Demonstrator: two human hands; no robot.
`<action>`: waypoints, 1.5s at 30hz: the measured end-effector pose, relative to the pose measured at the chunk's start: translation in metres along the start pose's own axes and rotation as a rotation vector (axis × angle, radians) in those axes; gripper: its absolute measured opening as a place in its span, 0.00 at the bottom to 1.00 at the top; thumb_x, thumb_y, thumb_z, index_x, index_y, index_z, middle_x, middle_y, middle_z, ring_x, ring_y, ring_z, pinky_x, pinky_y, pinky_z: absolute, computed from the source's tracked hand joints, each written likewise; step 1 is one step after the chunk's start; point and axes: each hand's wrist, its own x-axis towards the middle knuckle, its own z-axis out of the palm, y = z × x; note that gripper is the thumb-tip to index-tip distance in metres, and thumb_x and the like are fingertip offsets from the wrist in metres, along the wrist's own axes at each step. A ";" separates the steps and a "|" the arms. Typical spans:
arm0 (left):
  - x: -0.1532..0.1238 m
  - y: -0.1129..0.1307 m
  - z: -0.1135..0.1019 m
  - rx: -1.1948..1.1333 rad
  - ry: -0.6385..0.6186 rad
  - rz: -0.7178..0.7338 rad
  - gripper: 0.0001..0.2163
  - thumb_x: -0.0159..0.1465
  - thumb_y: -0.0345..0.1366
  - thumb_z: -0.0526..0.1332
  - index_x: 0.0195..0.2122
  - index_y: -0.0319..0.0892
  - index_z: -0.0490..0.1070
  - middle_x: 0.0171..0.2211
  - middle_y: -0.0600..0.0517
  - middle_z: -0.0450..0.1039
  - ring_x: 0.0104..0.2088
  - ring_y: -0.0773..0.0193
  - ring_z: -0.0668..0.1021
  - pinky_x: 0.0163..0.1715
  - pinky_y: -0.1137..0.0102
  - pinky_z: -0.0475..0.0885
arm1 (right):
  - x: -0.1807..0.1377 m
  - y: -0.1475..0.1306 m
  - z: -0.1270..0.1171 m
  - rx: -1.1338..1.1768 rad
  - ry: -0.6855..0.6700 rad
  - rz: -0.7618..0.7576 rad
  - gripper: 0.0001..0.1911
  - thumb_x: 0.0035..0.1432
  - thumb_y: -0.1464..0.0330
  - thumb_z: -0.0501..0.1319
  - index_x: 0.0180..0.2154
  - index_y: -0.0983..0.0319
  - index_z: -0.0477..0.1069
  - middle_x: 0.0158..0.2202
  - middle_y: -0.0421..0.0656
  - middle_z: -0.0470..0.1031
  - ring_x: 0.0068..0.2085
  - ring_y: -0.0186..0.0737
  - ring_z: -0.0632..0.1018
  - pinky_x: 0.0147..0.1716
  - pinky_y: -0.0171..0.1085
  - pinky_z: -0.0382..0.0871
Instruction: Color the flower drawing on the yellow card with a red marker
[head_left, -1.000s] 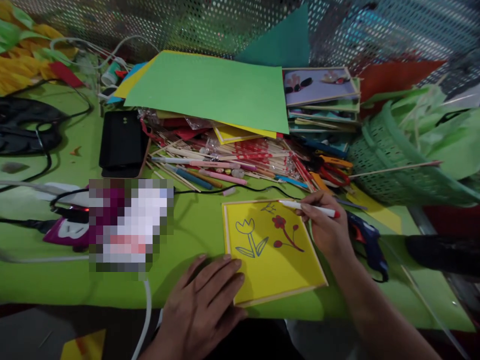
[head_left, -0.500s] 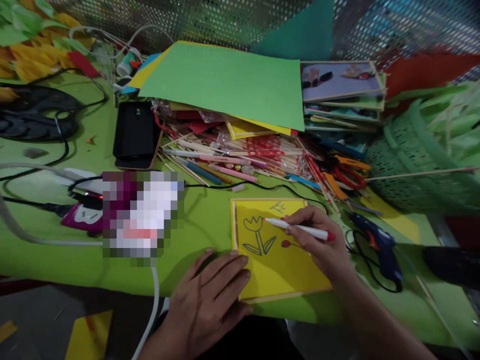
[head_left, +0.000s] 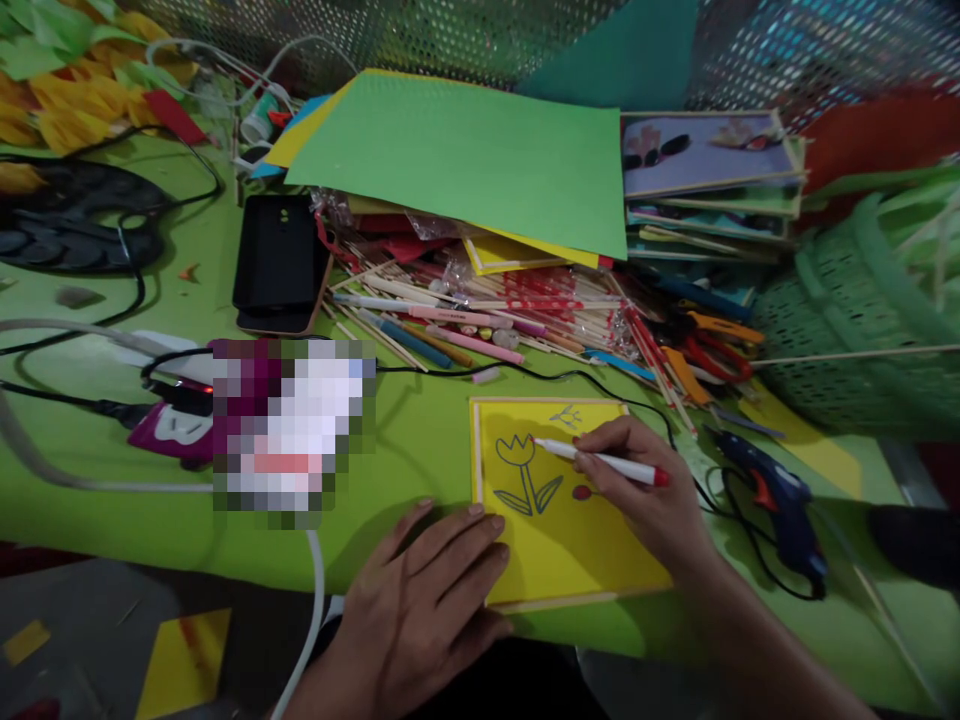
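Note:
My right hand grips a white marker with a red end cap. The marker's red tip is at the right edge of a drawn tulip on a yellow sheet. Thin wooden strips frame this sheet. The tulip has a dark outline, a stem and two leaves. Right of its stem is a small red-filled shape, and above is a small sketched figure. My left hand lies flat, fingers stretched, with its fingertips on the sheet's lower left edge.
A purple power strip with cables and a blurred-out area stand left. Behind lie black phone cases, pens and sticks, and a green paper sheet. To the right are a glue gun, scissors and a green basket.
The whole view has shifted slightly, so things appear a little further right. The marker tip stays by the tulip's right edge; my left hand keeps its place at the sheet.

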 end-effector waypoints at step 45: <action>0.001 0.001 0.000 -0.033 0.004 -0.022 0.13 0.71 0.44 0.61 0.50 0.45 0.78 0.55 0.55 0.80 0.57 0.62 0.79 0.68 0.62 0.59 | 0.001 0.001 0.000 -0.029 -0.013 0.011 0.12 0.57 0.59 0.71 0.34 0.60 0.75 0.27 0.40 0.76 0.24 0.36 0.77 0.21 0.34 0.79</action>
